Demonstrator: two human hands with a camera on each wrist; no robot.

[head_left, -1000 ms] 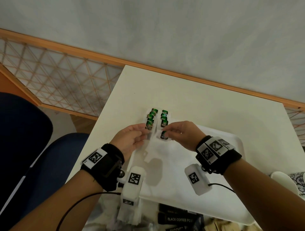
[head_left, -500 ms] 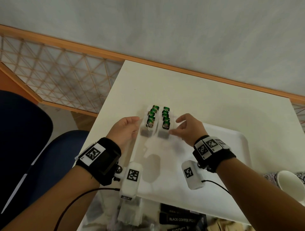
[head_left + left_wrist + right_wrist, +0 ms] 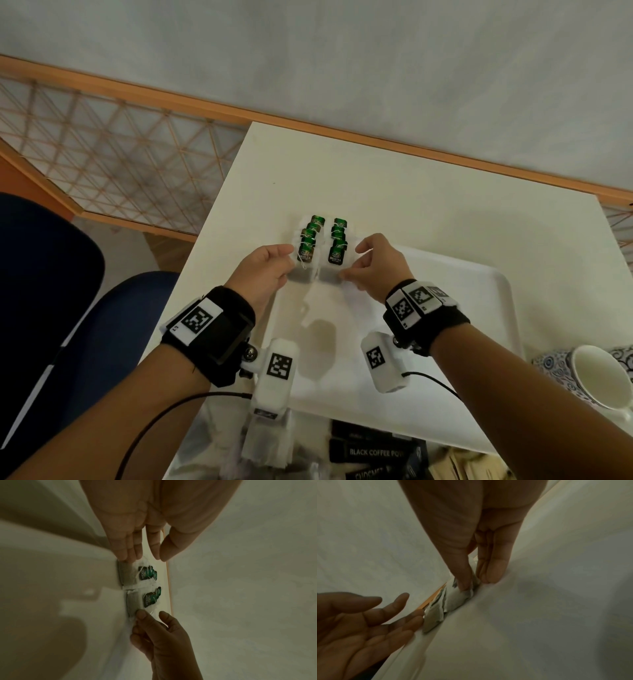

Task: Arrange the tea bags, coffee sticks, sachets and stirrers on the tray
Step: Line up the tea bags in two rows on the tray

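Two short rows of tea bags with green tags, left row [image 3: 308, 246] and right row [image 3: 337, 248], lie at the far left corner of the white tray [image 3: 462, 308]. My left hand [image 3: 289, 262] holds its straight fingers against the outer side of the left row [image 3: 127, 574], thumb apart. My right hand [image 3: 352, 262] pinches the near edge of the nearest bag in the right row [image 3: 462, 599] between thumb and fingertips [image 3: 493, 574]. The index finger sticks out beside the row.
At the table's near edge lie black coffee sticks [image 3: 373, 452], wooden stirrers [image 3: 479, 466] and a heap of loose tea bags [image 3: 267, 448]. A patterned cup [image 3: 596, 377] stands right of the tray. A blue chair [image 3: 102, 325] is at the left.
Both hands let go of the front tea bags and drew apart to the rows' outer sides. The right thumb has since come back onto the nearest right bag.
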